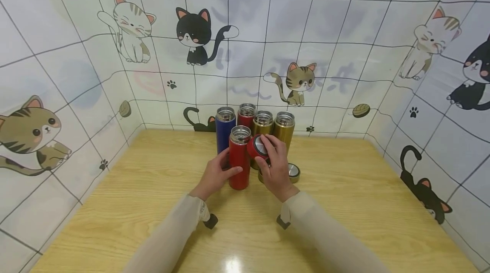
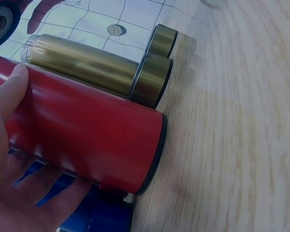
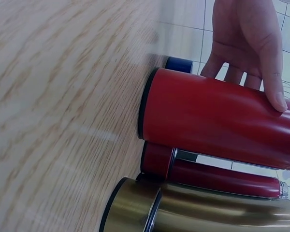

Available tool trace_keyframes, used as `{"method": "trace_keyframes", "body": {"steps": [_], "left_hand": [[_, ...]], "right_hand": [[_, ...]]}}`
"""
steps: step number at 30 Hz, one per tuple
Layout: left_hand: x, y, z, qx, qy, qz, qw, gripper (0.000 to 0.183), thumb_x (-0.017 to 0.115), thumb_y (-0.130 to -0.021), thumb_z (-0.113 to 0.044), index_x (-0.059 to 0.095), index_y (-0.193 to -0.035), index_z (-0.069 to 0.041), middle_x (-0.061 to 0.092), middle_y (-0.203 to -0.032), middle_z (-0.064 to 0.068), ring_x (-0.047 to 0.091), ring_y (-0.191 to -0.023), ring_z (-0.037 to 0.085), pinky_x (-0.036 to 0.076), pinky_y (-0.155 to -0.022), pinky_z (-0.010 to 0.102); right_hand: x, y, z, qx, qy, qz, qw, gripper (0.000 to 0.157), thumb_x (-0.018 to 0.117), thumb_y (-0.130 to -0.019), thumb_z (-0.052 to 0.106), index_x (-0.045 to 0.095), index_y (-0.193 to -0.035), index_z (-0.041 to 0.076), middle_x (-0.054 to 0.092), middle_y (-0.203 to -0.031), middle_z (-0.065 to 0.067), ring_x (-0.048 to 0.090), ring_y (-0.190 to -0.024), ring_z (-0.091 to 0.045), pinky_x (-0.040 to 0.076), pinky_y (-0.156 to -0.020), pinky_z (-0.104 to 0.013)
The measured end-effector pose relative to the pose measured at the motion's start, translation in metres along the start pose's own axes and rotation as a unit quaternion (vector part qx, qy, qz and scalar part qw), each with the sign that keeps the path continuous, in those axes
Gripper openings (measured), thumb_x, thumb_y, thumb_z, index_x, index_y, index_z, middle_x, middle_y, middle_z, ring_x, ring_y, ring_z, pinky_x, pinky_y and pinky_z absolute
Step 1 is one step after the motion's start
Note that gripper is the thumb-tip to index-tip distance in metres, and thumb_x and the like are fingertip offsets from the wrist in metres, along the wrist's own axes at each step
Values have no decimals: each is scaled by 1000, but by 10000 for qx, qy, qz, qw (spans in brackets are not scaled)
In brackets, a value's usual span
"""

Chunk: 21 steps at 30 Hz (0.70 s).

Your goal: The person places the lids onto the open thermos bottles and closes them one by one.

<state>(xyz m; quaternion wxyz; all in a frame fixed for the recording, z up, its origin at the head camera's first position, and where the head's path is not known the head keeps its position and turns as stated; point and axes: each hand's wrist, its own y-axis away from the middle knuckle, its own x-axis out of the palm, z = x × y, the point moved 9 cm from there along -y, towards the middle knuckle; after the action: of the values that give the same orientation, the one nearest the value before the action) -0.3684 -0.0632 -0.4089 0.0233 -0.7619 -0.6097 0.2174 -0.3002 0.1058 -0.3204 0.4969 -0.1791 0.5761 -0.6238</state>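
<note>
A red thermos bottle (image 1: 239, 162) stands upright on the table, its steel mouth uncovered. My left hand (image 1: 218, 172) grips it from the left; the left wrist view shows the thumb across the front and fingers (image 2: 70, 203) behind. Beside the bottle's mouth, on the right, my right hand (image 1: 276, 169) holds a red lid (image 1: 257, 147) tilted, with its steel top toward the head camera. The lid's hollow underside shows at the corner of the left wrist view. In the right wrist view, the red bottle (image 3: 212, 116) lies across the middle, and the right hand is out of sight.
Behind stand a blue bottle (image 1: 225, 130), another red bottle (image 1: 246, 113) and two gold bottles (image 1: 284, 126), all uncapped. Gold lids (image 1: 294, 172) sit on the table near my right hand. A cat-print cloth (image 1: 249, 30) hangs behind the wooden table (image 1: 344, 205).
</note>
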Motion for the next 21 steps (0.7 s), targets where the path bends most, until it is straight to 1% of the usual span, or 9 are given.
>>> {"method": "trace_keyframes", "body": {"steps": [5, 10, 17, 21], "left_hand": [[1, 0, 0, 19, 13, -16, 10000, 72, 78, -84, -25, 43, -146, -20, 59, -133, 4, 59, -116, 22, 47, -98, 42], [2, 0, 0, 27, 63, 18, 10000, 72, 78, -84, -24, 43, -147, -19, 58, -135, 7, 58, -118, 25, 46, -99, 44], [2, 1, -1, -14, 4, -25, 10000, 73, 78, -83, -25, 43, -147, -20, 58, -133, 4, 59, -116, 21, 47, -98, 41], [1, 1, -1, -4, -24, -40, 10000, 73, 79, -83, -26, 43, -146, -20, 59, -132, 4, 60, -116, 21, 48, -98, 41]], "right_hand": [[-1, -1, 0, 9, 28, -49, 10000, 62, 42, -102, 48, 47, -140, 0, 42, -136, -19, 41, -121, -33, 44, -96, -34], [-1, -1, 0, 64, -4, -99, 9999, 62, 42, -102, 48, 48, -139, 0, 43, -136, -18, 41, -121, -32, 44, -96, -34], [-2, -4, 4, 10, 32, -290, 9996, 59, 43, -102, 47, 48, -139, 1, 43, -136, -18, 42, -121, -32, 44, -95, -36], [-2, -6, 5, 27, 54, -335, 9994, 59, 43, -102, 47, 48, -139, 2, 44, -136, -18, 42, -121, -32, 45, -95, -34]]}}
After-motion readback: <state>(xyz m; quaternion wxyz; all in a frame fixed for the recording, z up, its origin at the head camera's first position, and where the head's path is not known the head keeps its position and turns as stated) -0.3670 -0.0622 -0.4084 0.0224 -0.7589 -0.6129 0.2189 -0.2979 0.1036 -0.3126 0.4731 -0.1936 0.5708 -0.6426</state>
